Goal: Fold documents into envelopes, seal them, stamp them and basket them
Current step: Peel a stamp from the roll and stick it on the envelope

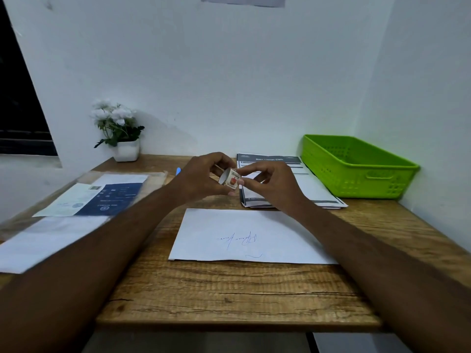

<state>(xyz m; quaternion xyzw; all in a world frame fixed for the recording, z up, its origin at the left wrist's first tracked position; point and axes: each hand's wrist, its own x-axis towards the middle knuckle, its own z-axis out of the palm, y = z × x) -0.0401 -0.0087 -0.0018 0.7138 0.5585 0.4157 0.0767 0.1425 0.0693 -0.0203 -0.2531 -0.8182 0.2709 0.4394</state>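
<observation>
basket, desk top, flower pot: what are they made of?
basket: moulded plastic, glossy bright green, perforated walls.
desk top: wood or wood-look laminate, matt, with grain lines and cracks.
flower pot: smooth white, probably ceramic, possibly plastic.

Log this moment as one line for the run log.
step: stamping | left hand: holds stamp roll | right hand: pinches roll's end | envelope: flat on table below

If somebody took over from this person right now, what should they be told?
The left hand grips the stamp roll above the table; the right hand pinches its outermost stamp.
The white envelope lies flat in front, written on, no stamp showing.
More documents lie behind it; the green basket at the right rear shows no envelopes.
Left to do: peel the stamp, stick it on, basket the envelope, repeat.
</observation>
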